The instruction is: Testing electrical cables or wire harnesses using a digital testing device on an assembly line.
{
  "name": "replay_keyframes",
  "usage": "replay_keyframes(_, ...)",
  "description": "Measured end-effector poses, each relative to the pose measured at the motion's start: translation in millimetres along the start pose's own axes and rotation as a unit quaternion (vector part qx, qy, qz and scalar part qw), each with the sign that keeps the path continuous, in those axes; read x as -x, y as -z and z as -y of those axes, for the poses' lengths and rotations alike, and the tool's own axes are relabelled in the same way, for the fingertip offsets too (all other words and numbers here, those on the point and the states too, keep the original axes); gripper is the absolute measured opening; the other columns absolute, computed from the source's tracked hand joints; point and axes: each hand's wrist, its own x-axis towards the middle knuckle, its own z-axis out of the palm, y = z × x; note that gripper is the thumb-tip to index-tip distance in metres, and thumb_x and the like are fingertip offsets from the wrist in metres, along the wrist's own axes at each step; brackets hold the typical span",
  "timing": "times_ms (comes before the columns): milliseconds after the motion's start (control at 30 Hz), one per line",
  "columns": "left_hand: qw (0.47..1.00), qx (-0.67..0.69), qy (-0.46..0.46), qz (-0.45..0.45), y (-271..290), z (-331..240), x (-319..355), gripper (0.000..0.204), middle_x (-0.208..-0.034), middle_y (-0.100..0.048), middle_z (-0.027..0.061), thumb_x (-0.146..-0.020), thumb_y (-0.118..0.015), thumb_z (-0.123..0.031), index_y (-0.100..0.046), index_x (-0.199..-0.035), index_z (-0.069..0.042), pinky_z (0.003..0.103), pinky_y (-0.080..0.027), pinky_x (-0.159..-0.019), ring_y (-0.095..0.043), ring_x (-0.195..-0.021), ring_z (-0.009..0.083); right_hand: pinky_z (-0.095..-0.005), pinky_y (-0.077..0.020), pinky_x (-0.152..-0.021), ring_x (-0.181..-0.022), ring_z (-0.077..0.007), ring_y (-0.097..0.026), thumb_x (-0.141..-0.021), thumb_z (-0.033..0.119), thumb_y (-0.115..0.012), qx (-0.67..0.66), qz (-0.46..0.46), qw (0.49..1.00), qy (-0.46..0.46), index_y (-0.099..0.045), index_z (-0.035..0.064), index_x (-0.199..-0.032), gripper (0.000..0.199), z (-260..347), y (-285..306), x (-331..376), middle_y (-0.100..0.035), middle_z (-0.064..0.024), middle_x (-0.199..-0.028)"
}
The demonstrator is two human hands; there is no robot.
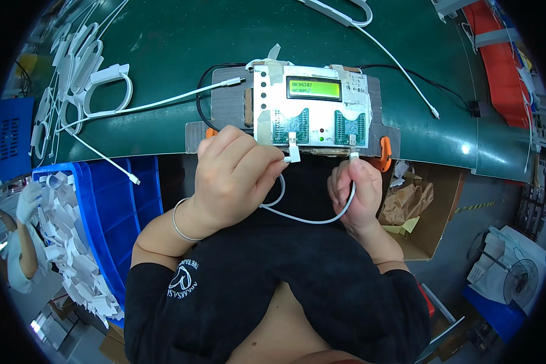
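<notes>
A white cable tester (315, 85) with a lit green-yellow screen and two green circuit boards stands at the table's front edge. Between my hands a white charging cable (321, 221) hangs in a loop. My left hand (227, 173) pinches the cable's plug end, beside a small white connector (293, 151) at the left board. My right hand (361, 191) has thumb and fingers closed on the cable's other plug (353, 156), which meets the right board's port. A small green light glows between the boards. How deep either plug sits I cannot tell.
Bundled white cables (85, 73) lie on the green table (164, 36) to the left, another cable (400, 64) at the right. Below the left edge is a blue bin (121, 206) of white paper pieces; a cardboard box (434, 224) stands right. Another person's gloved hand (29, 203) shows far left.
</notes>
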Motion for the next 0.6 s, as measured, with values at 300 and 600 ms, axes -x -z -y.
replay_keyframes(300,0.999,-0.027,0.019,-0.006,-4.5,7.1,6.1,0.015,-0.067,-0.053,-0.0016,-0.066,-0.072,-0.014,-0.060,-0.073,-0.013,0.032,-0.033,-0.060,-0.051,-0.067,0.0177,-0.0233,-0.0276,-0.036,-0.037,-0.0104,-0.032,-0.097,0.022,-0.039,-0.033,-0.001,0.999,0.001,-0.047,0.0037,-0.061,0.042,-6.7,-4.3,-0.1,-0.039,-0.0022,-0.046)
replay_keyframes(600,1.000,-0.009,0.020,-0.017,-6.5,8.4,9.5,0.014,-0.068,-0.051,-0.0012,-0.068,-0.071,-0.016,-0.059,-0.075,-0.013,0.033,-0.033,-0.061,-0.051,-0.067,0.0184,-0.0234,-0.0269,-0.035,-0.035,-0.0113,-0.031,-0.098,0.022,-0.038,-0.018,-0.003,0.999,0.030,-0.048,0.0037,-0.061,0.042,-8.7,-4.2,-4.4,-0.039,-0.0026,-0.045)
